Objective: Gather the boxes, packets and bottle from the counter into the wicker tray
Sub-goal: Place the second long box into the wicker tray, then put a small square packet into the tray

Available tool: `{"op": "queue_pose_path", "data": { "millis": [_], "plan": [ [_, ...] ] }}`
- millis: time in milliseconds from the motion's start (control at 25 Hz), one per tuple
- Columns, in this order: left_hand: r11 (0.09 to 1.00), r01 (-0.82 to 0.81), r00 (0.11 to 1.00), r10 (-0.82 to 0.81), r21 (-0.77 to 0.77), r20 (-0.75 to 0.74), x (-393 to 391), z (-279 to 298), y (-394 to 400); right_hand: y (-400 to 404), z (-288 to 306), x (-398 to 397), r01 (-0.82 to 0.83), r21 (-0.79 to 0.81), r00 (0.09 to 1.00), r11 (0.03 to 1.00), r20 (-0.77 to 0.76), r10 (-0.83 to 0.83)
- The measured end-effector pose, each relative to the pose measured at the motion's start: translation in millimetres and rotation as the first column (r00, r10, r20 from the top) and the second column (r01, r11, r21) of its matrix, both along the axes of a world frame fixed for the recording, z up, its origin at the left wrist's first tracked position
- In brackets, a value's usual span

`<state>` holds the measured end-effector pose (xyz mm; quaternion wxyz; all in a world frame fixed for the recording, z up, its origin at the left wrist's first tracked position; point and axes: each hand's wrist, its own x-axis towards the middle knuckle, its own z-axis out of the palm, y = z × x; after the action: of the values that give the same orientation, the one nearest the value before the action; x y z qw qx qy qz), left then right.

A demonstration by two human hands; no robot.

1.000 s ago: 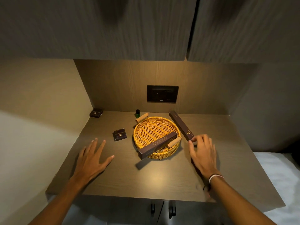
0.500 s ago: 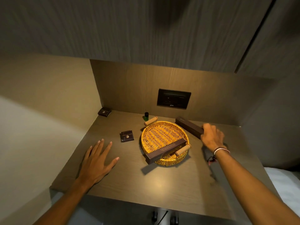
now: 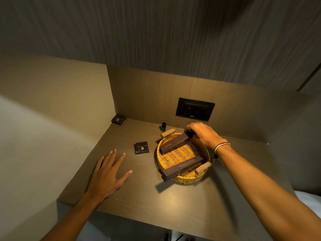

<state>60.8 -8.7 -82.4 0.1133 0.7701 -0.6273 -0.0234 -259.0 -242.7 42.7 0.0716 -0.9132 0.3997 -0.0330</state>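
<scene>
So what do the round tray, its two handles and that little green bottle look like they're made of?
Tray: woven wicker or rattan, golden and slightly glossy; the strands of the weave show.
Handles: smooth pale cylinders, probably bare wood, possibly cork.
Green bottle: dark translucent green with a black cap; the sheen suggests plastic or glass, too small to tell.

The dark wood counter (image 3: 173,202) carries a round wicker tray (image 3: 182,178). Left of the tray lies a small dark packet (image 3: 141,147); behind the tray stands a green bottle (image 3: 163,127). Far left of the tray, in the back corner, sits another packet (image 3: 118,119). A left hand (image 3: 107,176) rests flat, front-left of the tray.
</scene>
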Motion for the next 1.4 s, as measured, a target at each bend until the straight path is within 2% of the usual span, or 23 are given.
{"op": "queue_pose_path", "data": {
  "millis": [240,360,480,560,680,760,840,960,1040,1160,1280,1400],
  "plan": [
    [1.0,0.004,1.0,-0.004,-0.014,0.003,0,-1,-1,0,-10,11,0.02,0.008,0.999,1.0,0.036,-0.02],
    [1.0,0.01,1.0,-0.01,-0.014,0.005,1,1,0,7,-6,-1,0.03,0.013,0.98,0.999,0.194,-0.032],
    [1.0,0.008,0.998,-0.009,0.025,0.055,-1,6,0,12,-13,-36,0.255,-0.039,0.864,0.966,0.458,-0.21],
    [0.998,-0.013,0.998,0.009,0.061,0.062,-1,11,-8,21,-32,-66,0.426,-0.031,0.776,0.904,0.526,-0.348],
    [0.994,-0.053,0.998,0.057,0.09,-0.036,-4,27,-37,49,-82,-106,0.569,0.063,0.744,0.82,0.387,-0.545],
    [0.998,0.002,0.991,0.006,0.059,-0.131,-10,37,-59,74,-113,-114,0.567,0.08,0.784,0.82,0.254,-0.567],
    [0.991,0.108,0.969,-0.087,0.08,-0.23,-17,44,-81,89,-127,-111,0.559,0.008,0.809,0.829,0.212,-0.548],
    [0.948,0.233,0.962,-0.193,0.216,-0.193,-22,47,-104,98,-129,-104,0.582,-0.025,0.798,0.813,0.207,-0.566],
    [0.939,0.241,0.967,-0.211,0.246,-0.141,-23,44,-110,99,-126,-103,0.586,-0.022,0.794,0.81,0.22,-0.567],
    [0.961,0.209,0.973,-0.186,0.18,-0.135,-27,51,-108,100,-123,-102,0.583,-0.032,0.794,0.812,0.234,-0.561],
    [0.985,0.172,0.967,-0.167,0.012,-0.19,-40,74,-106,99,-123,-100,0.591,-0.046,0.785,0.805,0.261,-0.561],
    [0.959,0.259,0.926,-0.281,-0.118,-0.253,-71,101,-103,100,-123,-99,0.591,-0.044,0.784,0.806,0.267,-0.561]
  ]
}}
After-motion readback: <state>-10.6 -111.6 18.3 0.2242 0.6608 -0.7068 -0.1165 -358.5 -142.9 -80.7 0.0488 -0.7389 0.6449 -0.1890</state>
